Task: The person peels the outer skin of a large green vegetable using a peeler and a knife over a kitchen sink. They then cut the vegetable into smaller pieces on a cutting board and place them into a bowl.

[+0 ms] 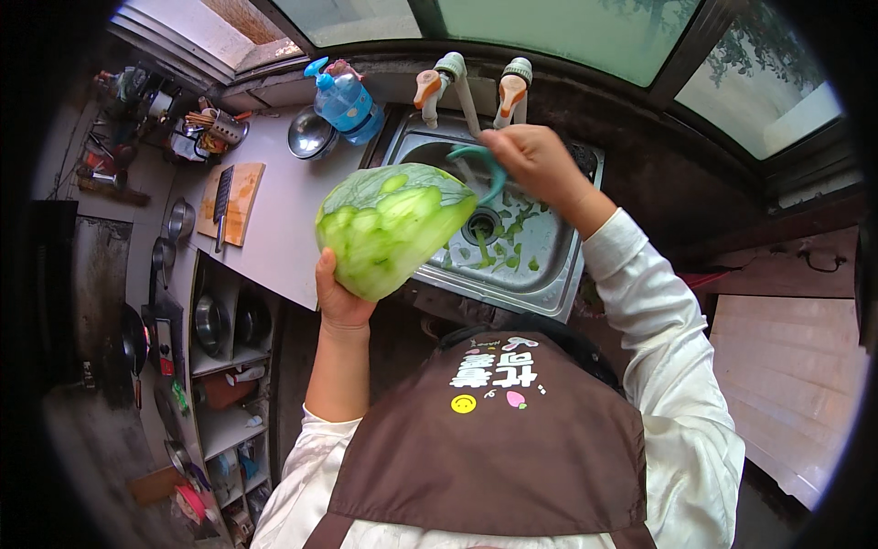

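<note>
My left hand (345, 295) supports a large green melon-like piece (384, 233) from below, with the thumb on its near left side. Much of its surface is peeled to pale green, while darker rind still covers the top. In my right hand (538, 168) is a teal-handled peeler (495, 180), slightly blurred, near the right end of the piece. Under it, the stainless-steel sink (549, 274) holds several green peel strips (511, 237) lying around the drain (481, 225).
Two plastic taps with orange handles (427, 88) rise behind the sink. On the left counter (288, 226) are a blue pump bottle (350, 106), a metal bowl (312, 134) and a cutting board (248, 199) with a cleaver (223, 199). Open shelves (230, 432) stand at lower left.
</note>
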The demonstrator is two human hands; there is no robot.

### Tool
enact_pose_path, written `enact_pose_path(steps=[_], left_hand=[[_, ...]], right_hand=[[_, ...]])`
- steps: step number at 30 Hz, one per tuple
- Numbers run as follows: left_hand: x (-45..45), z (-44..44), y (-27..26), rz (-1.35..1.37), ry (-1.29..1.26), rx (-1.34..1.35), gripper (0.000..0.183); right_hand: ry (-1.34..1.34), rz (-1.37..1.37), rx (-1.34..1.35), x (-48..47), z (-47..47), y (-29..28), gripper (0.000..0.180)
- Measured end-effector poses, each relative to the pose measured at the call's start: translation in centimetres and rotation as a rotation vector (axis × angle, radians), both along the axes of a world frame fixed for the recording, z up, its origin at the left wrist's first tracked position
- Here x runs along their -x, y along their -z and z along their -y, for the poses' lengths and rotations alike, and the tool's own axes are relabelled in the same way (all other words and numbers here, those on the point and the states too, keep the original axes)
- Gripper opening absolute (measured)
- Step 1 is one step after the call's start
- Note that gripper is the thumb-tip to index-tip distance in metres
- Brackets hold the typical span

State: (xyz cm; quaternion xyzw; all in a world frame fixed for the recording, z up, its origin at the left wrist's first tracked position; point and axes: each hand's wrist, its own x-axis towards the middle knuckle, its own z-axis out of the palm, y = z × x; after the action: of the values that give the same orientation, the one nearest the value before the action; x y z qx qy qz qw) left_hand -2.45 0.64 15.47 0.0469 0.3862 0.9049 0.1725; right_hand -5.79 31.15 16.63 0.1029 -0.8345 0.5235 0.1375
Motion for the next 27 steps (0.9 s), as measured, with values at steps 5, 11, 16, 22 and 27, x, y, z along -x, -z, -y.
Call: enact_pose_path(steps=[5,11,16,22,27], left_hand=[[-0.1,0.3,1.0,-0.012,0.017,0.031,0.067],[0.0,0.7,0.2,-0.01,-0.028,-0.073,0.066],[0.5,0.0,0.3,-0.036,-0.013,0.112,0.063],[-0.1,-0.7,0.7,-0.079,0.036,0.428,0.054],[-1.0,0.0,2.8,0.072,0.025,0.466,0.047]], right_hand=[[-0.051,-0.105,-0.126,0.0,0.9,1.0,0.04],[0.196,0.03,-0.354,-0.5,-4.8,6.1,0.045],[0.102,0.333,0.337,0.7,-3.7,6.2,0.052],[0.249,0.648,-0.453,-2.0,-4.8,14.3,0.052],[0.265,0.621,-0.327,-4.1,-4.8,20.7,0.051]])
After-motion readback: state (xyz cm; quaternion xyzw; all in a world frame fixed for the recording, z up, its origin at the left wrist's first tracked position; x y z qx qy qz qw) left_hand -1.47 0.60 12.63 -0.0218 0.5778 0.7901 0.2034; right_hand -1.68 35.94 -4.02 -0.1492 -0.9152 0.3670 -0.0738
